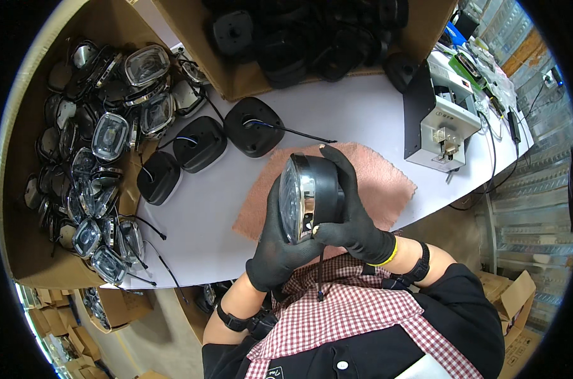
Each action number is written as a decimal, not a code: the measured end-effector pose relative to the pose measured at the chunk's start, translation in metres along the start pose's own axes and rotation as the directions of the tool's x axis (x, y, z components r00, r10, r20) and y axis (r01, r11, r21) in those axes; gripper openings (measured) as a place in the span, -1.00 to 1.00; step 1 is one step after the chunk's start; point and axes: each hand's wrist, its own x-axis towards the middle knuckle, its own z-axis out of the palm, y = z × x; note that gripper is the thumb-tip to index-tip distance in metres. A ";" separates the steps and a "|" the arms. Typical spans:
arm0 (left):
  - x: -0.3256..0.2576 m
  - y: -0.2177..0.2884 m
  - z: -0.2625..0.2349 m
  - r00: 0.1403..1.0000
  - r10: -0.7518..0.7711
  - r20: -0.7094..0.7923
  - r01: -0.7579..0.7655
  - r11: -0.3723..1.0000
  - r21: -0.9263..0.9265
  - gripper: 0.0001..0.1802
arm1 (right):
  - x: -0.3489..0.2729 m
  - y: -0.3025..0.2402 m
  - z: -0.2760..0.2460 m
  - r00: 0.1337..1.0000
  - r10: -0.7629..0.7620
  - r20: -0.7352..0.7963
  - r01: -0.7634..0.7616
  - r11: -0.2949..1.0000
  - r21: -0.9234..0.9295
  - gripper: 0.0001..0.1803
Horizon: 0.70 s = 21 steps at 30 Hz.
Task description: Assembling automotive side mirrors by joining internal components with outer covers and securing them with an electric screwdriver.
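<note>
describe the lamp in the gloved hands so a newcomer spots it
On the white table, find the pink cloth. Over it, the left hand and right hand grip the lamp. Unlike the black shells nearby, it shows a clear lens and shiny rim.

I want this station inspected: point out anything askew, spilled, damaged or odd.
The right hand shows pale tips on thumb and one finger, its glove perhaps worn or cut through. In the left box, lamps lie jumbled, some cables trailing onto the table. No spill shows.
</note>
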 end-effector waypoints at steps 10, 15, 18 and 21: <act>-0.001 0.004 0.002 1.000 0.014 -0.025 -0.012 0.996 0.092 0.18 | 0.000 -0.004 0.005 0.998 0.004 -0.067 -0.004 1.000 0.000 0.28; -0.004 0.002 0.001 0.997 0.077 -0.031 -0.077 0.997 -0.015 0.21 | 0.001 -0.010 0.006 0.999 -0.021 -0.049 0.020 0.999 -0.028 0.27; 0.001 0.006 0.002 0.999 0.033 -0.039 -0.034 0.999 -0.034 0.22 | 0.003 -0.011 0.004 0.999 -0.013 -0.037 0.012 1.000 -0.023 0.26; 0.000 -0.001 0.000 0.997 0.069 -0.043 -0.072 0.996 -0.060 0.19 | 0.006 -0.009 0.001 0.999 -0.016 -0.028 0.014 0.998 -0.059 0.25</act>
